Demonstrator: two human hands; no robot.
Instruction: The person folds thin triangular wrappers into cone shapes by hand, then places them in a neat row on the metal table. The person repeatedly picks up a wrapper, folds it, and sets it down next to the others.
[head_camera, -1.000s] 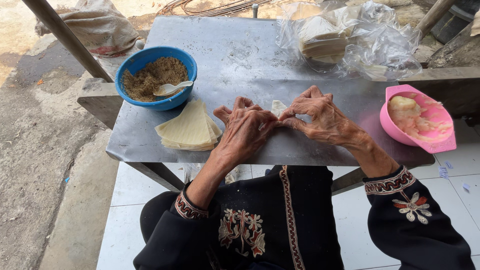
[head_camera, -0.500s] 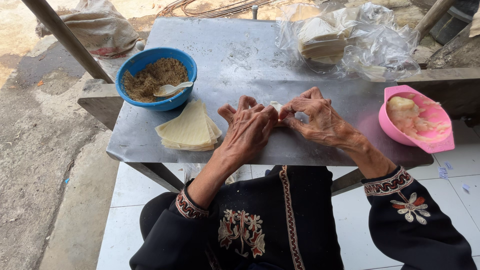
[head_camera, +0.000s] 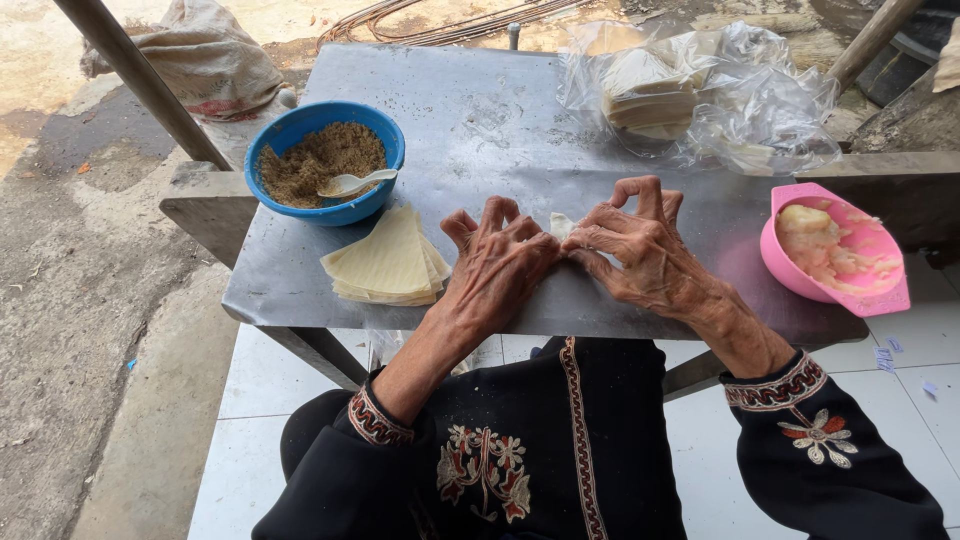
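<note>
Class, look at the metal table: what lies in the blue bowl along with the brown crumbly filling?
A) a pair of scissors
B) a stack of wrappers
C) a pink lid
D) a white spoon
D: a white spoon rests on the brown filling inside the blue bowl; the wrappers lie stacked on the table beside it.

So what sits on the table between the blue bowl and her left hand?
In the head view, a stack of pale triangular wrappers lies between the blue bowl and the left hand.

Left hand (head_camera: 497, 262) and right hand (head_camera: 640, 252) palm-down, fingertips meeting at centre, fingers arched; forearms angled inward, dark embroidered sleeves.
</note>
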